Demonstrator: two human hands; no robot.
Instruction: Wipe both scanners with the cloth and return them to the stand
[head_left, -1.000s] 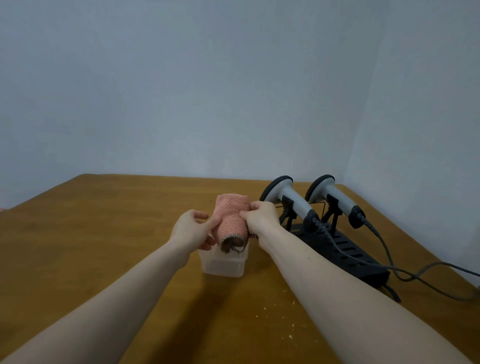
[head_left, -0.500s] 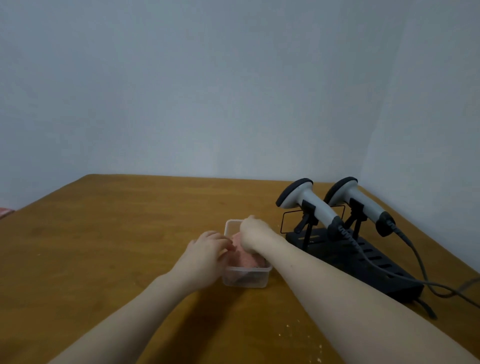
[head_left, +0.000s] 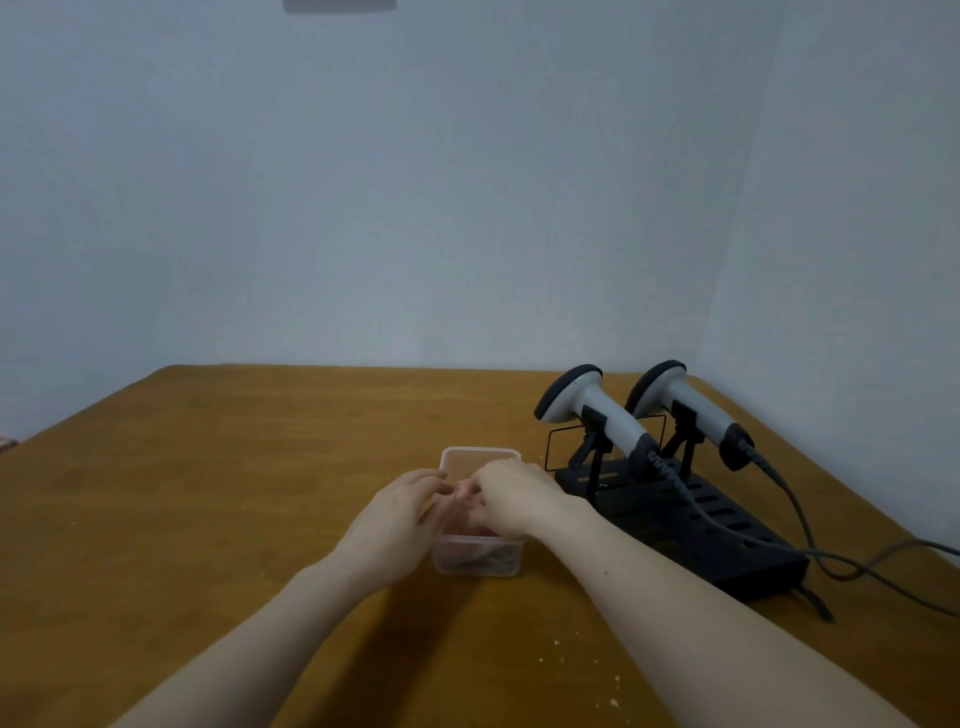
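Pink cloth (head_left: 457, 525) is lying inside a clear plastic container (head_left: 480, 454) that is sitting near the middle of the wooden tabletop (head_left: 208, 493). Both hands are reaching into the container from its near side: the left hand (head_left: 395, 519) is curling its fingers over the left rim and onto the cloth, and the right hand (head_left: 511, 499) is bending its fingers down onto the cloth, though how firmly either is gripping it cannot be told. Toward the tabletop's right edge, the black stand (head_left: 727, 540) is carrying both grey scanners, the left scanner (head_left: 597, 410) and the right scanner (head_left: 691, 408), each tilting in its cradle with its cable (head_left: 883, 577) trailing toward the right edge.
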